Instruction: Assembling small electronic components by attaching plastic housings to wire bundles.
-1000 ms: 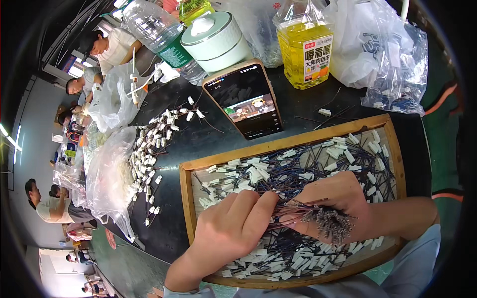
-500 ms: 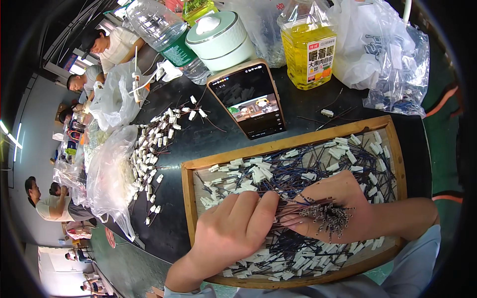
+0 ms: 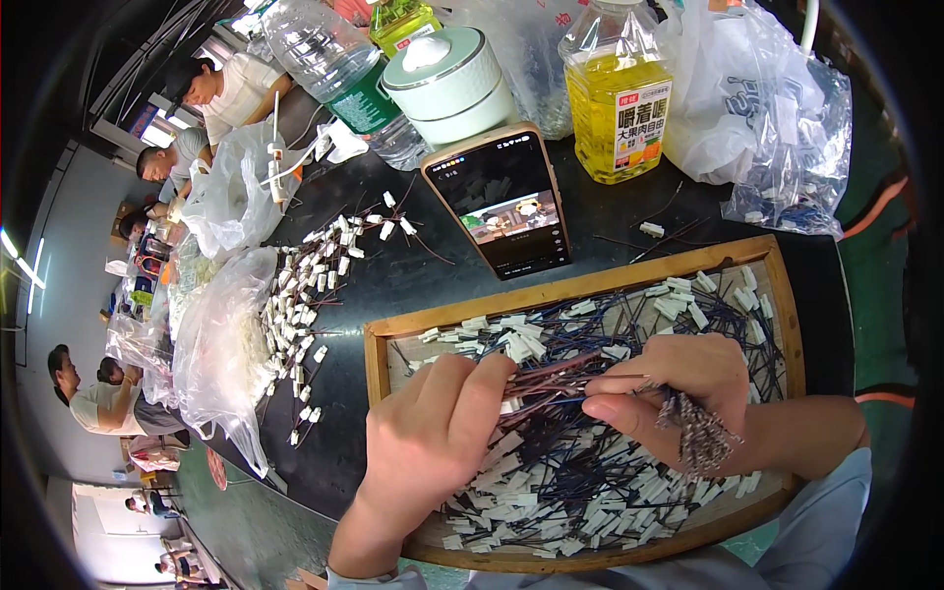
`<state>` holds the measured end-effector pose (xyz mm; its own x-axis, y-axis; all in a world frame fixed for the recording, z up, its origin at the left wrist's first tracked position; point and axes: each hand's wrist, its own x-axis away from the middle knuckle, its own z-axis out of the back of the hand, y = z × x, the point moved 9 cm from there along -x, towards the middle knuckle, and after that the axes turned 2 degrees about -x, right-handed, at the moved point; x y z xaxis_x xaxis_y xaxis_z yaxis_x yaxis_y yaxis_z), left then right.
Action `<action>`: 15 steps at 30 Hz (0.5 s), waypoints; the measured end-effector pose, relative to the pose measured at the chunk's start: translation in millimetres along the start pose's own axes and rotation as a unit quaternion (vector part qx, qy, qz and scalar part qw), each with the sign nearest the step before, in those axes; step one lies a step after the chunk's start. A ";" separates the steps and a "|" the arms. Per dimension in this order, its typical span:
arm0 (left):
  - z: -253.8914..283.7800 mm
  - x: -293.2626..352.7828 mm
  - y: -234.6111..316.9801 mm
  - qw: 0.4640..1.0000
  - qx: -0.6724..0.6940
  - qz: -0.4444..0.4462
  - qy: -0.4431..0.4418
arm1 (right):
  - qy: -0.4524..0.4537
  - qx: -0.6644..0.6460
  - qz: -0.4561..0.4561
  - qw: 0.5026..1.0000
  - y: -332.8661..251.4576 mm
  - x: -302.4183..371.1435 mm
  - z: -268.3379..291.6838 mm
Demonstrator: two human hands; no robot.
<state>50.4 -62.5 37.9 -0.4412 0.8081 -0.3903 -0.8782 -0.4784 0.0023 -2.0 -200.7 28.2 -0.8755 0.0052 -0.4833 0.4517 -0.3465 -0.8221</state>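
Over a shallow wooden tray [image 3: 570, 284], my two hands work close together. My right hand [image 3: 696, 379] is closed around a thick bundle of thin wires [image 3: 703, 438], whose many cut ends fan out below its fingers. My left hand [image 3: 423, 428] is closed on the other end of some brown wires [image 3: 556, 376], which stretch between the hands; a white connector shows by its fingertips. Beneath both hands, the tray is heaped with dark wires bearing white plug connectors [image 3: 610, 516]. Its middle is partly hidden by my hands.
Beyond the tray, a phone [image 3: 506, 221] leans against a pale green lidded container [image 3: 447, 88]. A bottle of yellow drink [image 3: 619, 123] and plastic bags stand behind. More white connectors [image 3: 300, 285] lie at left beside a clear bag [image 3: 221, 344]. Other people sit far left.
My hands have moved apart, left hand leftward and right hand slightly right, baring a longer stretch of wires between them. The bundle's cut ends now hang more downward.
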 end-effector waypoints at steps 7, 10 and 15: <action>-11.0 15.5 -73.5 0.919 0.299 0.246 0.069 | 0.012 -0.072 -0.104 0.992 5.3 -1.9 7.5; -37.8 24.7 -90.0 0.679 0.615 0.390 0.098 | -0.021 -0.105 -0.093 0.990 7.9 -1.9 -2.0; -65.4 27.8 -84.4 0.281 0.888 0.357 0.067 | -0.096 -0.128 -0.045 0.986 15.7 1.0 -31.6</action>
<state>124.4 -22.1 -33.4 -0.7161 0.6465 0.2633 0.6665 0.5211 0.5332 9.6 -176.6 5.2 -0.9195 -0.1608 -0.3588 0.3774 -0.1048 -0.9201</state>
